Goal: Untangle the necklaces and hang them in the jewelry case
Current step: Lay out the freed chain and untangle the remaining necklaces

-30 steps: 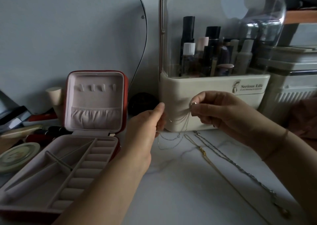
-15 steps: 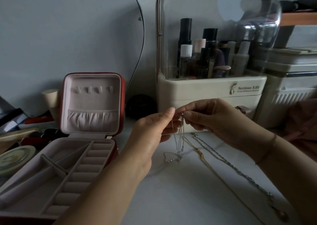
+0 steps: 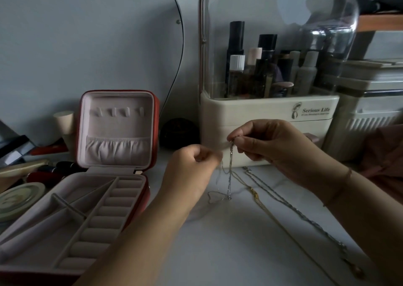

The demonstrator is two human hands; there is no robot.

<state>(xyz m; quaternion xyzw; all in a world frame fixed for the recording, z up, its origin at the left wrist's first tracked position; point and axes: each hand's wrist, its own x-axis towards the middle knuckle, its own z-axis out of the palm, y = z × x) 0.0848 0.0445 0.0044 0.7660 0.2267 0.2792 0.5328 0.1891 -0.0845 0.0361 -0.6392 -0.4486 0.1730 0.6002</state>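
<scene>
Both hands are up over the middle of the bench (image 3: 218, 248), working one thin silver necklace (image 3: 230, 176). The right hand (image 3: 272, 146) pinches its top between thumb and fingertips, so the chain hangs straight down with its lower loop touching the bench. The left hand (image 3: 192, 168) is curled just beside it, and a fine strand runs up to its blurred fingertips, which seem to pinch it. I count three necklaces in all. The other two lie flat on the bench under the right forearm, side by side, running from near the far edge toward the near right corner: a gold chain (image 3: 257, 200) and a silver rope chain (image 3: 290, 209). The jewelry case (image 3: 115, 126) stands open at the left edge, well apart from the chains, its lid upright with four small hooks (image 3: 118, 111) above a gathered pocket. Right behind the hands, along the far edge, a cream cosmetics organiser (image 3: 250, 115) with a clear dome crowds the space. A dark round object (image 3: 178, 133) sits between it and the case, a round tin (image 3: 17, 198) lies at the left edge, and a ribbed white box (image 3: 366, 122) stands at the right.
</scene>
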